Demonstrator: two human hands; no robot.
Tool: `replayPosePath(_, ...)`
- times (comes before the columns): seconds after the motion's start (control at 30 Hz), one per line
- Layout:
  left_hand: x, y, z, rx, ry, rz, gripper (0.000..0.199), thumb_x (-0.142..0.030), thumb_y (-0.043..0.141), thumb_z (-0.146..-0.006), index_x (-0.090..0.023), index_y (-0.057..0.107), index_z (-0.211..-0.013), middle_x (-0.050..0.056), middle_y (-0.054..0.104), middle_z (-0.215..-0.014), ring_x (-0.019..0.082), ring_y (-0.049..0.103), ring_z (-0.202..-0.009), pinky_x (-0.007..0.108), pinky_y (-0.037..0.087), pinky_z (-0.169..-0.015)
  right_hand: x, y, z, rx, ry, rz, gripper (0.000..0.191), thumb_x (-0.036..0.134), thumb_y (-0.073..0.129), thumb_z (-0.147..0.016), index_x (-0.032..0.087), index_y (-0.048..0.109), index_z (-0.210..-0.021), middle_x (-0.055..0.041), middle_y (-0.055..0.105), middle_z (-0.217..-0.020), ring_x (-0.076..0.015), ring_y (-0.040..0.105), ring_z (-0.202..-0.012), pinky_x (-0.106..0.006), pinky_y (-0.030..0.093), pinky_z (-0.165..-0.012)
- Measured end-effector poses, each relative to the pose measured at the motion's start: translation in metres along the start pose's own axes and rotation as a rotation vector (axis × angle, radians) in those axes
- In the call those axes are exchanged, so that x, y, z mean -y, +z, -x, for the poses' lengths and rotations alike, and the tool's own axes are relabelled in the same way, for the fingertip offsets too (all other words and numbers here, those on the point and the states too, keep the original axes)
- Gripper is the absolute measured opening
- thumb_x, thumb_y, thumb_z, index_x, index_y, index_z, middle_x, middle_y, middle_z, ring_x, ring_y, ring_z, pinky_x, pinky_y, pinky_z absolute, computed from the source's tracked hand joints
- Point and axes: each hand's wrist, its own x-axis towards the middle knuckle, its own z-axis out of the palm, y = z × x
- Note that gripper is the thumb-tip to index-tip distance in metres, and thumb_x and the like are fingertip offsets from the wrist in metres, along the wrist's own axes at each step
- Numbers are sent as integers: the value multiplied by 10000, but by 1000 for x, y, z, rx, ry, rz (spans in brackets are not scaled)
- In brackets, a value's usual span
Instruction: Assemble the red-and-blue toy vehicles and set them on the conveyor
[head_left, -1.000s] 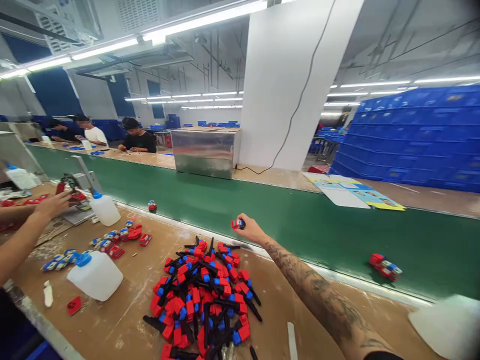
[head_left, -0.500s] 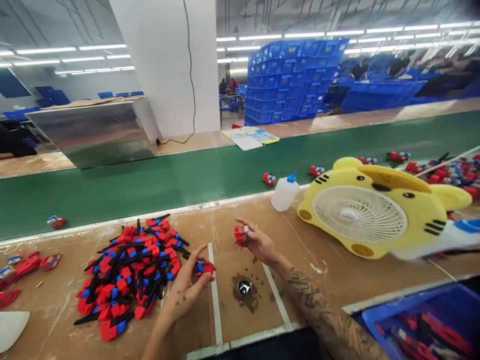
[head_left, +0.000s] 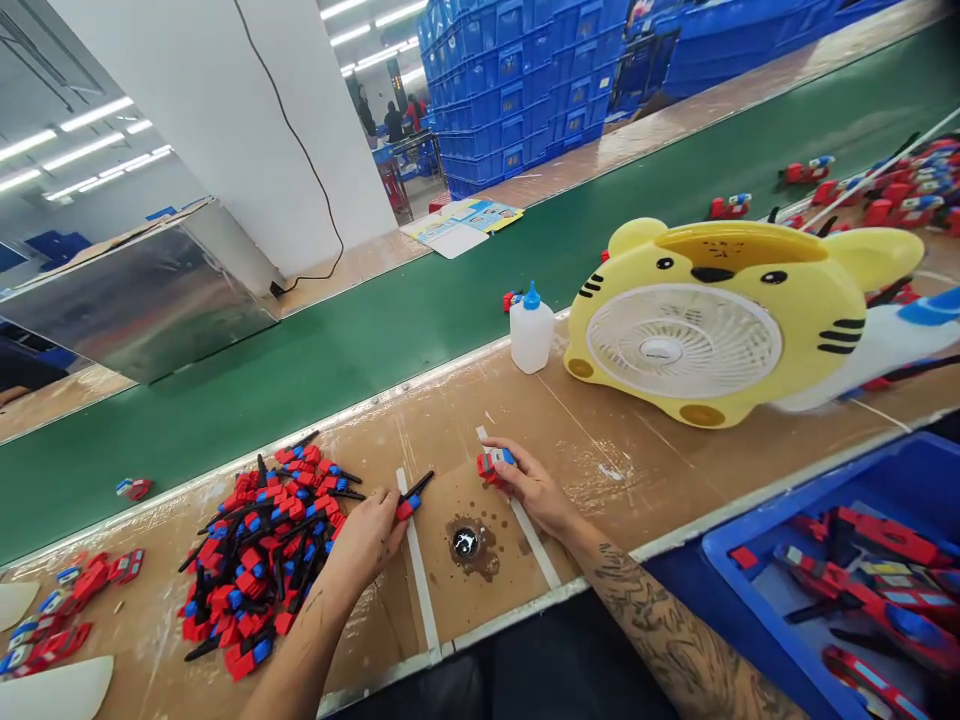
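Head view: left hand (head_left: pixel 367 540) fingers pinch black-handled part (head_left: pixel 411 497); right hand (head_left: pixel 529 487), palm down, fingers grip red-blue piece (head_left: pixel 492 462).

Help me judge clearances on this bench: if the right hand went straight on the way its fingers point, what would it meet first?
The right hand, holding a red-and-blue part, points up-left across the bench. Bare board lies ahead, then probably the belt; depth is unclear. The bottle sits off to the right.

Glossy plastic fan (head_left: pixel 720 320), scuffed wooden bench (head_left: pixel 600 440)
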Motion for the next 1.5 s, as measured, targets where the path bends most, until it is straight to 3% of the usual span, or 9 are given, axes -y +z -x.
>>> replayPosePath(0.07, 2, 1, 1, -52, 3, -7, 239, -223, 479, -914, -143, 611, -1097, 144, 599, -1083, 278, 592, -1039, 375, 468, -924, 1, 1, 0, 32, 54, -55, 516, 514, 583, -848, 224, 596, -1275, -82, 684, -987, -172, 622, -757, -236, 415, -529)
replayPosePath(0.2, 2, 2, -4, -115, 29, -31, 271, -200, 489, -894, -151, 633, -1119, 114, 585, -969, 283, 583, -990, 393, 464, -915, -1, 2, -1, 84, 16, -22, 414, 417, 614, -841, 221, 667, -1201, -77, 706, -1034, -173, 644, -826, -253, 453, -613)
replayPosePath(0.33, -1, -2, -6, -189, 52, 213, 303, -173, 528, -861, -182, 605, -1154, 90, 612, -1012, 243, 617, -966, 364, 503, -877, -1, 2, 0, -3, -20, -67, 442, 334, 718, -762, 224, 640, -1182, -50, 716, -1042, -159, 645, -840, -275, 476, -731)
replayPosePath(0.43, -13, -10, 3, -231, 239, 394, 321, -164, 528, -887, -215, 563, -1202, 83, 615, -1134, 214, 617, -1039, 350, 513, -918, 2, 3, 1, -40, 6, -181, 574, 286, 812, -665, 212, 599, -1192, -56, 727, -1020, -182, 658, -882, -321, 482, -829)
replayPosePath(0.6, -42, -21, 19, -153, 701, 92, 451, -32, 428, -898, -267, 583, -1249, 99, 535, -1325, 259, 456, -1278, 430, 446, -1037, 5, 4, 0, -44, 20, -245, 550, 268, 845, -621, 199, 643, -1127, -58, 733, -1007, -186, 658, -886, -319, 485, -818)
replayPosePath(0.93, -59, -26, 13, -118, 814, -191, 331, -43, 487, -893, -232, 639, -1118, 108, 538, -1306, 278, 480, -1192, 409, 478, -945, -2, 2, -1, -42, -27, -226, 500, 279, 838, -653, 206, 654, -1112, -57, 724, -1042, -193, 656, -937, -341, 492, -861)
replayPosePath(1.2, -51, -22, 17, -97, 719, 6, 446, -7, 444, -869, -257, 614, -1197, 109, 523, -1319, 260, 508, -1166, 402, 485, -947, 2, 0, 4, -1, -13, -222, 578, 222, 876, -600, 202, 663, -1137, -59, 725, -1049, -183, 661, -945, -350, 479, -916)
replayPosePath(1.37, -36, -9, 24, -148, 413, 671, 287, -109, 557, -892, -235, 606, -1145, 106, 562, -1219, 220, 560, -1131, 344, 471, -960, 1, 1, 16, 79, -25, -226, 618, 231, 898, -600, 214, 655, -1167, -69, 711, -1101, -199, 662, -985, -340, 498, -886)
replayPosePath(1.5, -32, 10, 27, -326, 183, 1210, 295, -191, 700, -848, -220, 606, -1127, 85, 608, -1144, 220, 573, -1120, 334, 459, -978, 1, 8, 25, 158, -42, -182, 642, 248, 897, -632, 227, 631, -1216, -79, 690, -1147, -206, 658, -1019, -356, 499, -921)
